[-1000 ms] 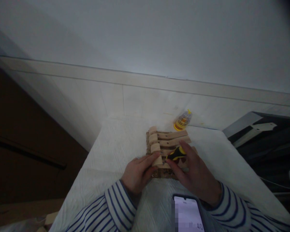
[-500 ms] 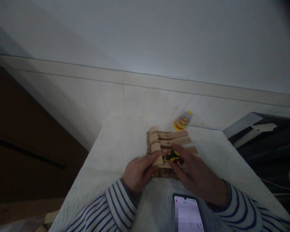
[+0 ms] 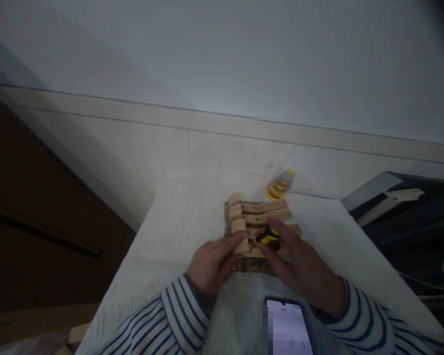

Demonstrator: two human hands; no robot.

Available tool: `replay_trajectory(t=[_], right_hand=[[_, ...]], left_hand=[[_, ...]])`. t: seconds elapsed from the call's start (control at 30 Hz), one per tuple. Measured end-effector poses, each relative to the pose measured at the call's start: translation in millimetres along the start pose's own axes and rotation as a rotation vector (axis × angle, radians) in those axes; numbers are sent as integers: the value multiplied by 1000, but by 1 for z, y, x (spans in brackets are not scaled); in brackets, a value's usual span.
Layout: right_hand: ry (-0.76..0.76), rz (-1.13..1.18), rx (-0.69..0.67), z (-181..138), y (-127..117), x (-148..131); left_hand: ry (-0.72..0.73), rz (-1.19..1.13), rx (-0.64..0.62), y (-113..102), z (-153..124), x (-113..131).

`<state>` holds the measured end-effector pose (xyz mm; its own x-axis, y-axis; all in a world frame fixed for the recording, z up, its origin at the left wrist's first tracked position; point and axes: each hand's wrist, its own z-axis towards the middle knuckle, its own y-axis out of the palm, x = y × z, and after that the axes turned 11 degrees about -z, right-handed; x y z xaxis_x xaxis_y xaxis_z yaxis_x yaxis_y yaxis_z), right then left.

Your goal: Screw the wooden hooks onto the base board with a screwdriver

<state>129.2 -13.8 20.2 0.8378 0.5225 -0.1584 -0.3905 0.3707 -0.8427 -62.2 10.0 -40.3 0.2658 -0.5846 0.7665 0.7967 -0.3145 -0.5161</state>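
My right hand [image 3: 296,264] is closed around a short black and yellow screwdriver [image 3: 269,235], gripped between thumb and fingers. Its tip end points down-left toward the nearest wooden piece, where a small bit of metal shows. My left hand [image 3: 212,264] pinches the left end of that light wooden piece [image 3: 241,245], index finger on top and thumb at the near side. Several similar wooden pieces [image 3: 259,217] with raised left ends and small dark holes or screws lie side by side on a brown patterned base [image 3: 258,265]. My right hand hides part of them.
A clear bottle with a yellow cap and label [image 3: 280,185] stands behind the wooden pieces, near the wall. A phone [image 3: 289,325] with a lit screen lies close to me. White cloth [image 3: 163,236] covers the table; dark furniture [image 3: 33,207] is at left.
My right hand and the screwdriver have shifted slightly to the right and up, and the screwdriver's handle looks turned. My left hand and the wooden pieces stay in place.
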Motion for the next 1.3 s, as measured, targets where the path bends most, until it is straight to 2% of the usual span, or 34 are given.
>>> replay_trajectory(t=[0.47, 0.6, 0.73, 0.93, 1.3], right_hand=[[118, -27, 95, -1, 10, 2], [78, -50, 111, 0, 10, 3], [8, -54, 56, 5, 7, 1], [16, 20, -62, 5, 1, -2], [86, 99, 46, -3, 10, 3]], left_hand=[[10, 28, 8, -1, 0, 0], [-1, 21, -4, -1, -1, 1], [-15, 9, -2, -1, -1, 1], [-17, 8, -19, -2, 0, 2], [5, 35, 1, 0, -1, 0]])
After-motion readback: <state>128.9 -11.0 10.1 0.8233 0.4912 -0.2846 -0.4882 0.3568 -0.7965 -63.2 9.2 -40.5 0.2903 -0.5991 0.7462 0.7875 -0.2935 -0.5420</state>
